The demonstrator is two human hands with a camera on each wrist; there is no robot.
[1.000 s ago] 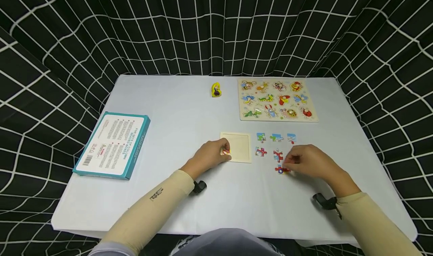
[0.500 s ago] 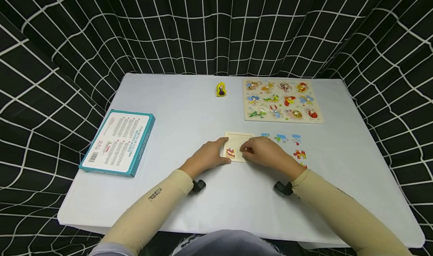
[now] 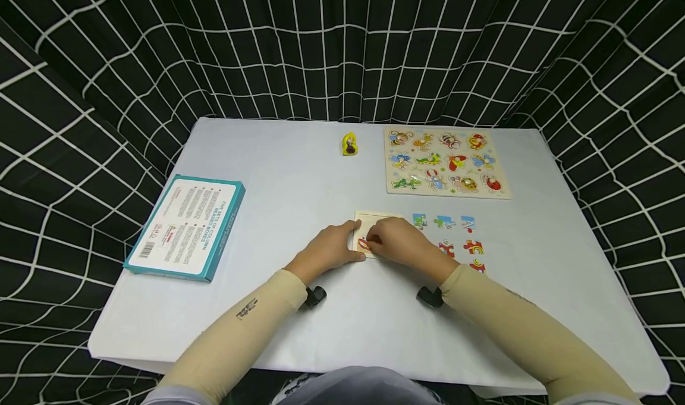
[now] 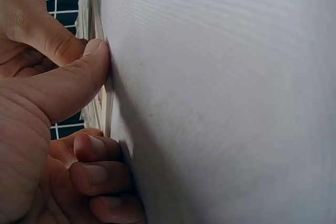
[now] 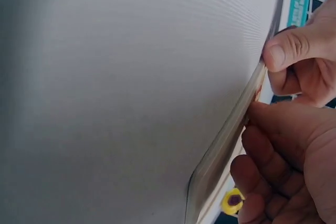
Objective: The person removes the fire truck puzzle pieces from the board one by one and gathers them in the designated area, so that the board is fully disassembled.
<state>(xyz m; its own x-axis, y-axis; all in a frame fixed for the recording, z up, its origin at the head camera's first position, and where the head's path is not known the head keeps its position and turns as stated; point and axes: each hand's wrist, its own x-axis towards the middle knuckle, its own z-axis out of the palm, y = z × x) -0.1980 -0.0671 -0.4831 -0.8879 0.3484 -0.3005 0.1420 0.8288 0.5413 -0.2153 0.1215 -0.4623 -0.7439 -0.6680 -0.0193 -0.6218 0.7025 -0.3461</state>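
A small square wooden puzzle tray [image 3: 368, 217] lies flat on the white table. My left hand [image 3: 329, 249] holds its left side, with the thumb at the near corner and the index finger further up. A red and white jigsaw piece [image 3: 363, 244] sits in the tray's near left corner. Over the tray, my right hand [image 3: 402, 242] has its fingertips at that corner, pinching a piece mostly hidden by the fingers. In the right wrist view, the right thumb [image 5: 275, 121] is right at the tray's edge. Several loose jigsaw pieces [image 3: 473, 247] lie right of the tray.
A wooden insect puzzle board [image 3: 448, 162] lies at the back right. Near the back edge is a small yellow piece [image 3: 349, 144]. A teal and white box [image 3: 184, 228] lies at the left. Black netted curtain [image 3: 321, 48] surrounds the table [image 3: 278, 173].
My right hand has moved left from the loose pieces to the tray, then further toward its near left corner. My left hand has set the red and white piece down and holds the tray's side.
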